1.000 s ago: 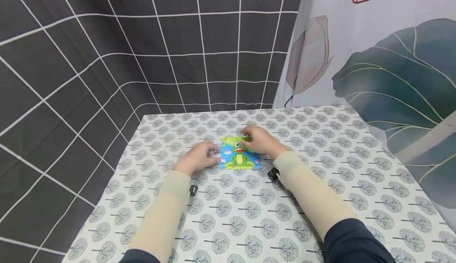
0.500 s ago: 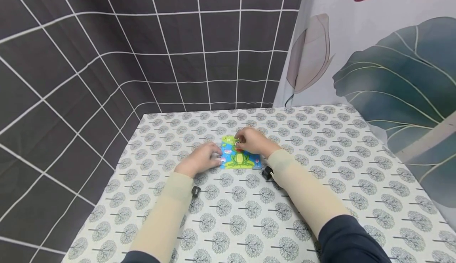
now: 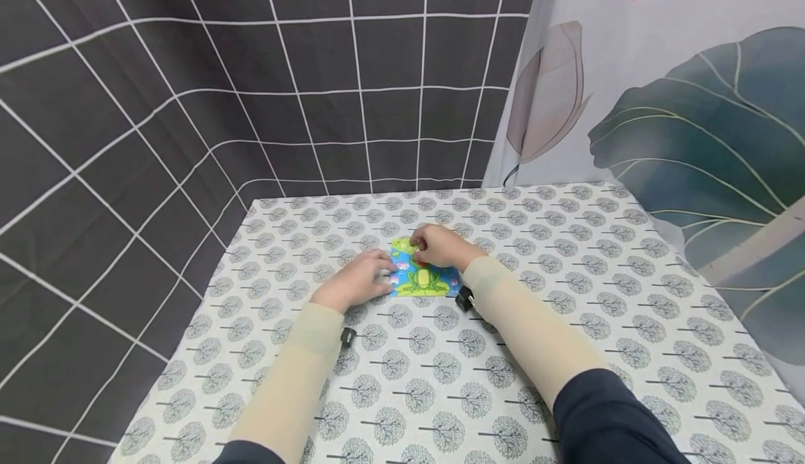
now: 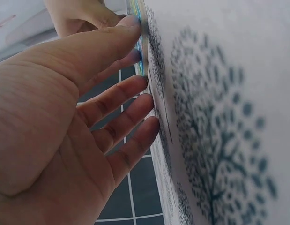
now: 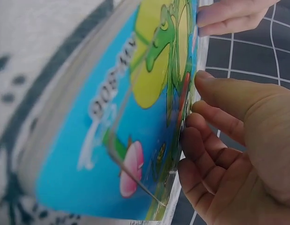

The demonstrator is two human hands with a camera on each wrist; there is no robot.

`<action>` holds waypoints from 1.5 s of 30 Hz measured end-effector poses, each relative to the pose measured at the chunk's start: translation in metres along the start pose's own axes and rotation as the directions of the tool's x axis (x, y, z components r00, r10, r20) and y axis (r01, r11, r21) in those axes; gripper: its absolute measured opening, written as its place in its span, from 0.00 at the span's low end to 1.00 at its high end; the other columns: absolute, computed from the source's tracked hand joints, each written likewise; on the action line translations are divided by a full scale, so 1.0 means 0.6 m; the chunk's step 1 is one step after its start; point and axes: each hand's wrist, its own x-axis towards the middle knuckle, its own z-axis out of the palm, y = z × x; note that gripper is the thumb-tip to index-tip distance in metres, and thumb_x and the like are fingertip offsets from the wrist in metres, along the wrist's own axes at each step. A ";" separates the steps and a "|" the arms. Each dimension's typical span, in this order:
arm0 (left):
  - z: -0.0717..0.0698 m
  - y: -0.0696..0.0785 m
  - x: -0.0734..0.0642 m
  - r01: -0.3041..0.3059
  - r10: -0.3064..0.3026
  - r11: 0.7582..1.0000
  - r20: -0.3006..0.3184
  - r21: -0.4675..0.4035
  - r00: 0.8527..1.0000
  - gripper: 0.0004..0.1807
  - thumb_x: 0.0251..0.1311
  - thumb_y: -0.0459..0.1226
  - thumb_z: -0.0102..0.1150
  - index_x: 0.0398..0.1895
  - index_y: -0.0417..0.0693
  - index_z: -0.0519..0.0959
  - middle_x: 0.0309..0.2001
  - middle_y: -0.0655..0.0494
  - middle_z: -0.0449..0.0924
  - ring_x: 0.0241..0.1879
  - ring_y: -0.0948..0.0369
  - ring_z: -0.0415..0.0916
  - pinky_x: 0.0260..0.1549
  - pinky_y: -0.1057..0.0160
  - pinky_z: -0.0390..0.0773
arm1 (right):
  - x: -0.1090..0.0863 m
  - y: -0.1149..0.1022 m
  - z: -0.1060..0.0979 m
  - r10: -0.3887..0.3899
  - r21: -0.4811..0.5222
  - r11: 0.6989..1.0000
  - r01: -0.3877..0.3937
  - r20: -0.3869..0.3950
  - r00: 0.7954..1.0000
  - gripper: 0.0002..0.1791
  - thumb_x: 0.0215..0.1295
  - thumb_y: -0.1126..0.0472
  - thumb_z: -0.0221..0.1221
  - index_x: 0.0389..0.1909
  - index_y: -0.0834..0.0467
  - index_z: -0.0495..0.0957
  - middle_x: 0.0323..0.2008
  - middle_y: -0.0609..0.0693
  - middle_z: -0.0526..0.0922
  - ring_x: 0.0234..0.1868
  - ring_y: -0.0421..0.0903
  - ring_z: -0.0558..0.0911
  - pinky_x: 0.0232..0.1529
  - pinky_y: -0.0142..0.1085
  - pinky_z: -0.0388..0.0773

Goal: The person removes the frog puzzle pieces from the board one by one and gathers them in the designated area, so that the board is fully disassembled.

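Compared with a second ago, the right hand (image 3: 443,246) has slid leftward over the frog picture board (image 3: 424,281), from its upper right part to the frog's head, now hiding the eyes. The left hand (image 3: 355,281) has edged in slightly; its fingertips now meet the board's left side.

The two hands are apart, with the board lying flat between them. The left hand's fingers are spread and nearly straight. The right hand's fingers curl against the picture; whether they pinch anything, I cannot tell.

The board is a thin, glossy rectangle with a rounded corner and pale edge, printed blue, green and yellow, with pink flowers and white lettering (image 5: 112,79) near the right hand. A fine line runs inside its border.

Beneath both hands, the white worktop (image 3: 415,366) carries grey tree prints. Beyond them hangs dark fabric (image 3: 390,52) with a white grid; off the right hand's side, pale fabric (image 3: 560,3) shows large leaves.
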 end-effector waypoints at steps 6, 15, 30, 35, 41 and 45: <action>-0.001 0.006 0.000 0.008 -0.008 1.000 -0.001 -0.008 1.000 0.26 0.65 0.43 0.72 0.65 0.48 0.81 0.65 0.51 0.75 0.67 0.50 0.70 0.73 0.50 0.67 | 0.008 -0.004 -0.007 0.029 0.044 0.999 -0.030 0.026 0.999 0.21 0.67 0.57 0.72 0.57 0.59 0.83 0.33 0.48 0.80 0.34 0.44 0.76 0.41 0.38 0.78; 0.003 0.003 0.004 0.019 -0.019 1.000 0.011 0.004 1.000 0.29 0.66 0.44 0.71 0.70 0.51 0.79 0.65 0.54 0.74 0.67 0.51 0.70 0.73 0.51 0.68 | 0.017 0.000 -0.010 0.048 0.141 0.988 -0.057 0.066 0.997 0.19 0.64 0.61 0.72 0.53 0.60 0.82 0.32 0.50 0.80 0.32 0.44 0.77 0.41 0.38 0.80; 0.007 0.005 0.004 0.026 -0.026 1.000 0.012 0.012 1.000 0.32 0.66 0.44 0.71 0.73 0.52 0.76 0.66 0.53 0.71 0.67 0.52 0.69 0.72 0.53 0.68 | 0.028 -0.010 -0.014 0.126 0.154 0.978 -0.140 0.098 0.987 0.18 0.63 0.59 0.73 0.49 0.62 0.81 0.28 0.50 0.80 0.27 0.42 0.75 0.32 0.36 0.77; 0.006 0.005 0.005 0.028 -0.028 1.000 0.015 0.015 0.999 0.32 0.66 0.44 0.71 0.73 0.52 0.76 0.67 0.52 0.71 0.67 0.53 0.69 0.72 0.53 0.68 | 0.028 -0.010 -0.017 0.129 0.156 0.977 -0.147 0.119 0.984 0.20 0.64 0.58 0.72 0.52 0.63 0.80 0.27 0.50 0.79 0.26 0.42 0.75 0.31 0.35 0.76; 0.006 0.004 0.005 0.019 -0.019 1.000 0.019 -0.004 1.000 0.31 0.67 0.44 0.71 0.73 0.52 0.76 0.67 0.52 0.72 0.67 0.52 0.68 0.72 0.53 0.68 | 0.028 -0.010 -0.017 0.130 0.180 0.972 -0.151 0.126 0.984 0.21 0.63 0.59 0.72 0.52 0.63 0.79 0.27 0.50 0.77 0.26 0.43 0.74 0.32 0.36 0.76; 0.008 0.002 0.005 0.014 -0.014 1.000 0.013 -0.003 1.000 0.31 0.67 0.44 0.70 0.73 0.52 0.76 0.66 0.52 0.72 0.66 0.52 0.69 0.72 0.53 0.68 | 0.029 -0.009 -0.017 0.121 0.181 0.973 -0.141 0.117 0.986 0.16 0.62 0.60 0.73 0.47 0.61 0.81 0.31 0.51 0.79 0.30 0.44 0.76 0.35 0.36 0.78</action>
